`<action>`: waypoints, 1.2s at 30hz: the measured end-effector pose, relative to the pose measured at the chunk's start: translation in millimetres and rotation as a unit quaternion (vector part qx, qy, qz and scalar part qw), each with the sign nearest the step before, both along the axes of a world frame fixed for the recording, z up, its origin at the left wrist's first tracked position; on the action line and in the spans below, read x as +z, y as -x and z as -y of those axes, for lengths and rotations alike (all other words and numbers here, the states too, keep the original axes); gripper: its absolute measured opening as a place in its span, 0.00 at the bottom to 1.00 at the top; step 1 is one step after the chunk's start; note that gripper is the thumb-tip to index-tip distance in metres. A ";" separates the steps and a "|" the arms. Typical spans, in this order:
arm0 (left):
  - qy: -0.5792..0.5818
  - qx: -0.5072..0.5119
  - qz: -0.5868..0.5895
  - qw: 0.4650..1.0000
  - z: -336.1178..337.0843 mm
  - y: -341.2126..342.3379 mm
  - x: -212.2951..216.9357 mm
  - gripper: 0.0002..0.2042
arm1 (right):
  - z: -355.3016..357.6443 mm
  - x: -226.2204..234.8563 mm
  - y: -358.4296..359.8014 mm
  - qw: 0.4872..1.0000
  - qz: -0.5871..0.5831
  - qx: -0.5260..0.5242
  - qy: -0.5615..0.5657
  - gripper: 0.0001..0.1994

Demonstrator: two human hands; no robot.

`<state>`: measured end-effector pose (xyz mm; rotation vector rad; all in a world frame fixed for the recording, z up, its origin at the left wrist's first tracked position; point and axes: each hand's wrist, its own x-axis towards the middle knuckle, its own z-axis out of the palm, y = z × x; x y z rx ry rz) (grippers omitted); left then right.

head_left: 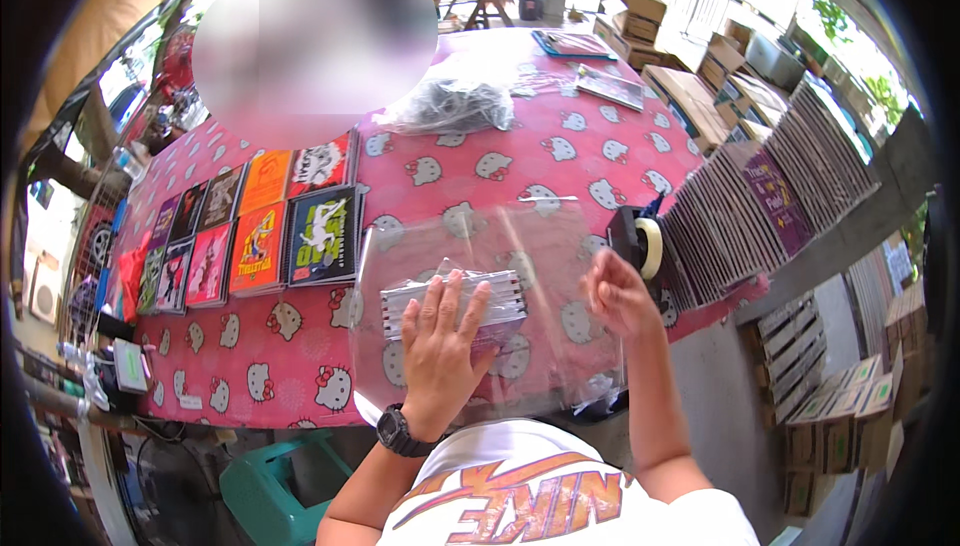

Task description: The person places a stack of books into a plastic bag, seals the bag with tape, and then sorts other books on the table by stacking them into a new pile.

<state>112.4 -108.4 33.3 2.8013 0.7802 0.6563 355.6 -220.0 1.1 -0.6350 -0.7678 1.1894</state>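
My left hand (445,346) lies flat, fingers spread, pressing on a spiral-bound notebook (500,298) that rests on a clear plastic sheet (540,236) spread over the pink cartoon-print tablecloth (470,161). My right hand (618,296) hovers at the sheet's right side with loosely curled fingers, holding nothing that I can make out. Just beyond it stands a black tape dispenser (640,241) with a roll of tape. A black watch sits on my left wrist.
Rows of colourful notebooks (255,231) lie on the table's left. A bag of dark items (450,106) sits further back. Long stacked rows of notebooks (770,196) run along the right. Cardboard boxes (835,426) stand lower right, a green plastic stool (275,491) below.
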 end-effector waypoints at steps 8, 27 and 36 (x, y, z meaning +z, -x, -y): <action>0.046 0.062 -0.017 0.997 6.6 -4.6 12.6 0.37 | -168.5 92.5 21.3 0.884 0.245 0.393 -0.058 0.12; 0.039 0.014 0.017 0.999 -22.9 -1.4 26.0 0.54 | -92.9 -61.4 -25.4 0.831 0.501 -0.094 0.223 0.17; 0.232 -0.092 0.187 0.950 -47.6 -15.0 50.5 0.48 | 8.5 -103.5 44.8 0.898 0.233 0.232 0.291 0.18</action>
